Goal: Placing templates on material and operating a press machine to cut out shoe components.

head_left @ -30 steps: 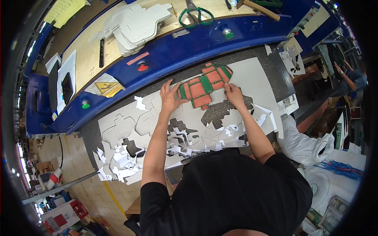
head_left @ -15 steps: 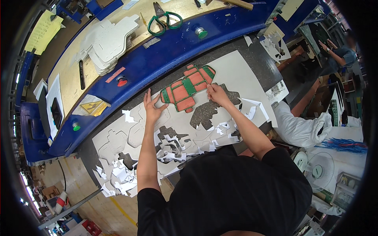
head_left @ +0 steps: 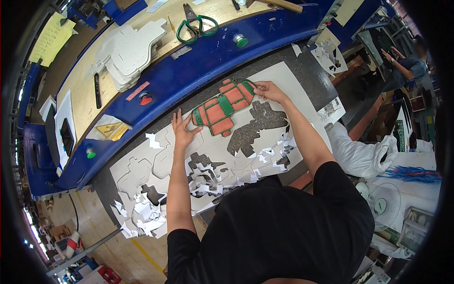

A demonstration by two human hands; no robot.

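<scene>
A cutting die [head_left: 219,108] with red foam pads and green framing lies on a pale cardboard sheet [head_left: 279,75]. At its left end is my left hand [head_left: 183,131], fingers spread and thumb against the die's edge. My right hand [head_left: 269,91] pinches the die's right end between thumb and fingers. Just below the die, a large cut-out hole [head_left: 255,128] in the sheet shows the dark speckled bed underneath. Left of it, cut outlines [head_left: 135,173] mark the sheet, and torn white scraps [head_left: 149,208] lie along its near edge.
Beyond the sheet runs a blue machine beam [head_left: 198,61] with green and red push buttons [head_left: 145,98]. On its ledge sit a stack of white cut pieces [head_left: 130,52] and green-handled scissors [head_left: 196,26]. A white bag [head_left: 362,149] and a fan [head_left: 382,206] stand right; another person [head_left: 411,64] works farther off.
My right hand has moved up and right, from the die's lower right side to its right end. The left hand and the die have stayed nearly in place.
</scene>
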